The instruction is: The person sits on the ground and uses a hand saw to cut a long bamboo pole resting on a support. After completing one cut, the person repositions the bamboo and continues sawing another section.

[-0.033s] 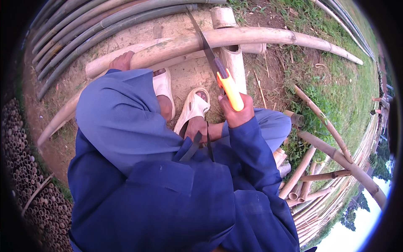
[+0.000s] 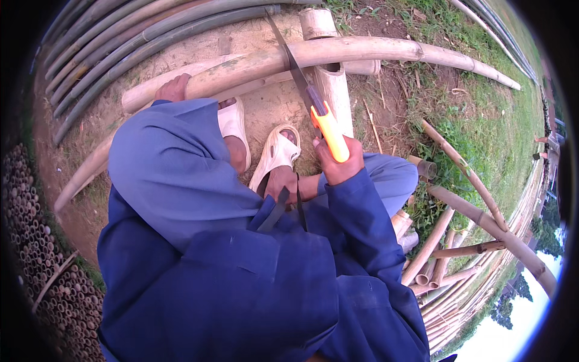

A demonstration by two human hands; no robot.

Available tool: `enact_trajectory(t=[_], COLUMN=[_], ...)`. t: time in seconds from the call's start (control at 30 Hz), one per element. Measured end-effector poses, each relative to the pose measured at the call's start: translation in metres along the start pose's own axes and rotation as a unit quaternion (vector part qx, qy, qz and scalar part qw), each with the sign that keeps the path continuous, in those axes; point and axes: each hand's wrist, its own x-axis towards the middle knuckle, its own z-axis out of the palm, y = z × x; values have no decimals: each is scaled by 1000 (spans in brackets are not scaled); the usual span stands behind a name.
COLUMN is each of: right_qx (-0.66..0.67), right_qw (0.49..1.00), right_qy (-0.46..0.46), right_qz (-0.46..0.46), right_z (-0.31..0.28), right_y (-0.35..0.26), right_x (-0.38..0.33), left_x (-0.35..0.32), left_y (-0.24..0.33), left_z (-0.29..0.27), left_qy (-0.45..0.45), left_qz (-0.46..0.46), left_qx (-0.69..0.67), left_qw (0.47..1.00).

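Note:
A long pale bamboo pole [image 2: 362,50] runs across in front of me, from beyond my left knee to the grass at the right. My left hand [image 2: 173,88] is closed on it beside that knee; part of the palm is hidden. In my right hand [image 2: 342,164] is the orange and yellow handle [image 2: 330,134] of a handsaw [image 2: 298,73]. Its dark blade slants across the pole, tip pointing away and to the left. How deep the teeth sit in the bamboo I cannot tell. Under the pole lies a thick bamboo piece [image 2: 335,102] with an open end.
Grey-green bamboo poles [image 2: 163,45] lie side by side at the far left. Many cut bamboo ends [image 2: 45,271] are stacked at the lower left. Loose bamboo lengths [image 2: 482,223] cross on the grass at the right. My feet in pale sandals [image 2: 278,151] rest below the pole.

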Motion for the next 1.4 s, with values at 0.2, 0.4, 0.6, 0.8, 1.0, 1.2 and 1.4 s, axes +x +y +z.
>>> enact_trajectory(t=[0.2, 0.4, 0.6, 0.8, 1.0, 1.2, 1.4], right_qx=[25, 109, 21, 2, -9, 11, 53], right_qw=[997, 992, 1000, 999, 1000, 999, 998], right_qy=[-52, -5, -17, -21, 16, -27, -31], right_qz=[59, -65, -7, 39, 6, 30, -3], right_z=[-56, 4, -34, -16, -4, -49, 14], right_y=[-23, 24, 1, -4, 8, -13, 60], right_x=[-98, 13, -65, -38, -19, -83, 11], left_x=[4, 10, 14, 21, 18, 17, 11], left_y=[-4, -5, -14, -35, -29, -25, -10], left_z=[6, 4, 8, 25, 20, 22, 3], left_qy=[-31, -5, -42, -59, -45, -41, -22], left_qz=[-8, 0, -7, -1, -10, -6, 5], left_qx=[25, -4, 22, 15, 6, 24, 3], left_qw=[999, 1000, 999, 998, 999, 999, 1000])
